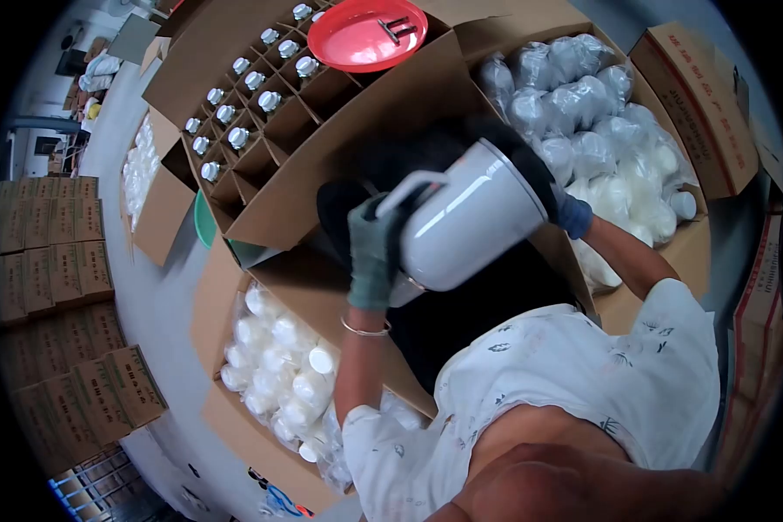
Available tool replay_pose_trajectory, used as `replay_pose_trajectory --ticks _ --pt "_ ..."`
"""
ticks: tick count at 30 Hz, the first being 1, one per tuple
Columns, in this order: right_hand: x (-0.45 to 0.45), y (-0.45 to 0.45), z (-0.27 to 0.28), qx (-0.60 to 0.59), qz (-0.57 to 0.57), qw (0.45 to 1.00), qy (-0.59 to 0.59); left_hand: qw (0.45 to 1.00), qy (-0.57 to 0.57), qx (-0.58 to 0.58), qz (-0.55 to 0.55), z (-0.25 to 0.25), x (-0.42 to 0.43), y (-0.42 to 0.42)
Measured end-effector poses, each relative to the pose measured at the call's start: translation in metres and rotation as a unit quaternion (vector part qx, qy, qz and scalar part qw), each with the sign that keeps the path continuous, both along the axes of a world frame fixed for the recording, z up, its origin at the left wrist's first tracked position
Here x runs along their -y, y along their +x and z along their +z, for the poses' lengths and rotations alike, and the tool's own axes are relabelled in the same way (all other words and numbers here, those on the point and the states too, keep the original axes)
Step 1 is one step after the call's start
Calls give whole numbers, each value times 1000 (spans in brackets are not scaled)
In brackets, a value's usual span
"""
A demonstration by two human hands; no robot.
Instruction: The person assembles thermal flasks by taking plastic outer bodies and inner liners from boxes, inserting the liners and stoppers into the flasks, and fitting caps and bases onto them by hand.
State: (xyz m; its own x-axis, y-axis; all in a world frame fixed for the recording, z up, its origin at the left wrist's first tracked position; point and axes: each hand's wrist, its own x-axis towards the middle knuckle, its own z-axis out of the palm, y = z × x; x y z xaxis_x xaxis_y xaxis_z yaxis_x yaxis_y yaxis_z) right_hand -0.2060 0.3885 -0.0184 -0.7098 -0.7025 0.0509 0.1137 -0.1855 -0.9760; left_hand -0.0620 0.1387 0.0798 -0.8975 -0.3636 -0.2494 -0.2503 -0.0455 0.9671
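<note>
A glossy white jug (461, 226) with a loop handle (413, 190) lies tilted across my lap, its wide end up and to the right. My left hand (376, 248), in a grey-green glove with dark fingers, is closed at the handle side of the jug. At the wide end, my right hand (544, 178), in a dark glove with a blue cuff, grips the rim edge; its fingers are partly hidden and blurred. Around the jug stand open cartons: one of capped bottles (270, 101) in a divided carton (365, 130), others of bagged white pieces (291, 357).
A red basin (352, 39) with small dark metal pieces sits on the divided carton. To the right is a carton of plastic-wrapped white pieces (583, 113). Stacked brown boxes (56, 252) stand at left. Part of a green basin (204, 219) shows beside the cartons.
</note>
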Motion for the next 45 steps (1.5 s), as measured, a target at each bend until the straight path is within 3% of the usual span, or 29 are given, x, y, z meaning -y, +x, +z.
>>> replay_pose_trajectory --ticks 1,2,3,4,5,7,8,9,11,12,13,15,17,18,19,20,21,23,24,27,30,31,32,33,35,40,43,44,45 --pt "10 -1 21 -56 5 998 -16 989 -95 -110 -6 -4 -7 3" --pt "21 -2 42 -110 8 993 -33 926 -299 -225 -44 -6 -13 -3" --pt "24 -7 40 -123 16 992 -36 812 -479 -322 -83 13 -26 -5" --pt "27 -13 29 -99 24 994 -34 760 -564 -266 -181 38 -40 -2" --pt "28 -17 19 -70 31 997 -31 740 -579 -287 -184 43 -45 -4" --pt "28 -19 18 -58 24 998 -22 808 -484 -313 -118 35 -19 -11" --pt "28 -18 20 -64 20 998 -16 921 -305 -238 -35 11 -3 -8" --pt "29 -15 24 -83 15 996 -12 997 -70 -20 9 35 4 -8" --pt "34 -12 33 -128 17 992 -12 991 -85 -102 24 3 9 -3" --pt "37 -13 40 -145 20 989 -18 960 -199 -194 21 7 -4 -4" --pt "40 -17 40 -137 26 990 -24 852 -433 -291 -43 24 -15 -7" --pt "44 -24 27 -77 40 996 -23 755 -579 -271 -147 42 -35 -12" --pt "43 -26 19 -66 35 997 -17 798 -508 -316 -76 35 -11 -19" --pt "44 -25 17 -74 30 997 -15 927 -328 -179 -24 29 5 -16" --pt "44 -23 17 -94 18 995 -12 991 -127 -30 26 24 18 -13" --pt "46 -23 17 -123 6 992 -9 985 -163 -53 27 17 23 -12" --pt "51 -22 20 -144 -7 989 -12 994 -75 -59 59 1 24 -6" --pt "56 -15 76 47 44 998 -17 901 -370 -222 39 15 2 -7" --pt "64 -15 84 73 59 995 -23 890 -403 -212 39 27 -6 -4" --pt "92 -20 91 8 71 995 -64 918 -315 -231 71 20 16 2" --pt "118 -55 84 -371 34 925 -75 949 -191 -187 165 2 48 23" --pt "129 -83 84 -398 32 916 -31 957 -107 -160 217 -2 58 31" --pt "140 -109 85 -425 31 905 13 962 -126 -122 209 -1 70 38" --pt "153 -143 91 -366 34 922 126 965 -146 -82 200 1 79 47" --pt "192 -188 98 -472 -100 778 402 969 -134 -57 198 -6 90 66" --pt "271 -285 58 -426 -76 687 583 972 -61 -48 222 -35 101 84" --pt "306 -340 -19 -505 -83 631 583 977 -62 -24 203 -40 107 89" --pt "302 -328 -13 -571 -73 592 564 979 -66 -5 195 -40 106 91" --pt "291 -309 9 -492 -68 697 517 979 -32 -19 201 -43 107 92"
